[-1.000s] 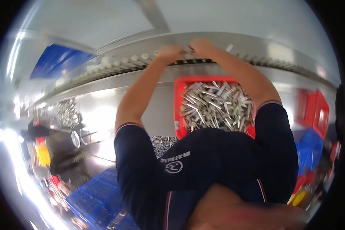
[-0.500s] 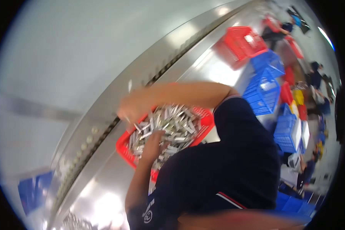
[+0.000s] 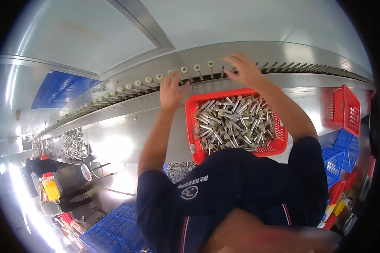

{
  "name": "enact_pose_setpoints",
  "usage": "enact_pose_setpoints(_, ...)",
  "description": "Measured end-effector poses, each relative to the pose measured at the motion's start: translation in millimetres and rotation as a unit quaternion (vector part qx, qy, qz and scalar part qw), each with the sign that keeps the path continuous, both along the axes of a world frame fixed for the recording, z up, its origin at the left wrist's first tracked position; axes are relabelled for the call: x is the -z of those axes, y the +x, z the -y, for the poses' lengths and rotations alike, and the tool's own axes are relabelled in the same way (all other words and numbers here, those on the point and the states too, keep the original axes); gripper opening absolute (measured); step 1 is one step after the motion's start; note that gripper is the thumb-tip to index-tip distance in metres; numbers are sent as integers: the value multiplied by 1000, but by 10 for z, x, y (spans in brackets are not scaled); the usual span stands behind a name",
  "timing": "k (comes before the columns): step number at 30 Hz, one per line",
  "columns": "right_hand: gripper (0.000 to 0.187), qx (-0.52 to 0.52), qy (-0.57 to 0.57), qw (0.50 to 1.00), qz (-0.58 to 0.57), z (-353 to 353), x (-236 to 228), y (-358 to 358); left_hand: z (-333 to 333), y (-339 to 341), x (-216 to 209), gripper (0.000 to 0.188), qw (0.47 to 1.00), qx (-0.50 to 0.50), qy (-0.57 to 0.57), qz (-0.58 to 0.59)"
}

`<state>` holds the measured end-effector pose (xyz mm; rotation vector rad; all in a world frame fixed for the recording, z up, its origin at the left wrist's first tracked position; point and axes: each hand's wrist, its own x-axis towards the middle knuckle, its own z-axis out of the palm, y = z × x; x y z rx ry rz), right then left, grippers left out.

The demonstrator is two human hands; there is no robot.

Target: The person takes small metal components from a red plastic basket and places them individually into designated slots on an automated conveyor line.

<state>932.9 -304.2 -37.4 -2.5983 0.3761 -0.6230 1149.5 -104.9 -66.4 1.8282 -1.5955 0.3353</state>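
Note:
My left hand (image 3: 172, 92) is raised at a row of metal tubes with pale ring-shaped ends (image 3: 149, 80), its thumb apart from its fingers. The fingertips overlap one ring end, and I cannot tell whether they touch it. Farther right, my right hand (image 3: 245, 72) is open, thumb and fingers spread beside a bare upright pin (image 3: 222, 71). No part shows in either hand. Below and between the hands sits a red plastic basket (image 3: 190, 126), heaped with loose metal tubes (image 3: 234, 120) of the same kind.
Bare slanted pins (image 3: 287, 66) continue the row rightward along the steel bench (image 3: 160, 122). More loose tubes (image 3: 74, 143) lie at the far left. A red basket (image 3: 346, 109) and blue crates (image 3: 335, 162) stand at right, with blue crates (image 3: 109, 227) at lower left.
My view has swung round. My left hand has left the heap in the basket and is up at the row. My right hand has moved from the basket's rim to the pins.

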Motion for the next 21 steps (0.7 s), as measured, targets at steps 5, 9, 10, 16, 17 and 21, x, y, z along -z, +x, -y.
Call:
enact_pose_setpoints(5, 49, -65, -80, 982, -158, 134, 230, 833, 577, 193, -115, 40, 978, 24, 182, 96)
enact_pose_setpoints(9, 47, -153, 100, 979, -92, 221, 538, 773, 747, 100, -26, 41, 912, 0, 410, 20)
enact_pose_setpoints(10, 40, -126, 47, 987, -86, 209, 460, 793, 743, 121, -31, 40, 912, 0, 409, 32)
enact_pose_setpoints(16, 38, -72, 149, 986, -36, 266, -780, -218, 897, -530, -1169, 25, 937, 139, 317, -43)
enact_pose_setpoints(17, 41, -116, 128, 981, -84, 260, -676, -479, 807, -767, -1134, 22, 919, 163, 360, -16)
enact_pose_setpoints(21, 60, -81, 251, 918, -297, -322, 282, -1389, 169, -1494, -90, 65, 856, 336, 372, -128)
